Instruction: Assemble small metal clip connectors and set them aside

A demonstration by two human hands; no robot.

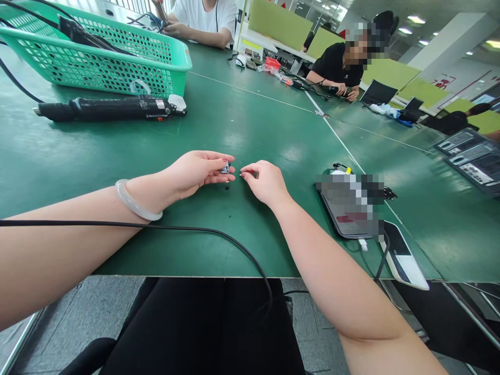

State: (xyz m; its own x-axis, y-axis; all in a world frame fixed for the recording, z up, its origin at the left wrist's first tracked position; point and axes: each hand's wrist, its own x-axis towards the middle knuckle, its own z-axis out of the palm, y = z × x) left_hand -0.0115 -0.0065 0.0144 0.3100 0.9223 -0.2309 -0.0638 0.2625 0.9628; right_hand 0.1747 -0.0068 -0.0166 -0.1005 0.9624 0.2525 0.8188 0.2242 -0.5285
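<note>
The left hand (197,171) pinches a small grey part (225,167) between thumb and fingertips, low over the green table (253,125); a pale bangle (135,202) sits on that wrist. The right hand (263,181) is just beside it, thumb and forefinger pressed together, perhaps on something too small to make out. A black cable (187,229) crosses the left forearm. Further back lie a black power screwdriver (105,108) and a green basket (97,57).

Green surface (242,125), glossy, white seam lines crossing upper right. On it: green mesh basket (97,57) upper left; black power screwdriver (105,108) just below it; black cable (156,227) lower centre; flat tablet-like device (346,216) right, partly blurred.
</note>
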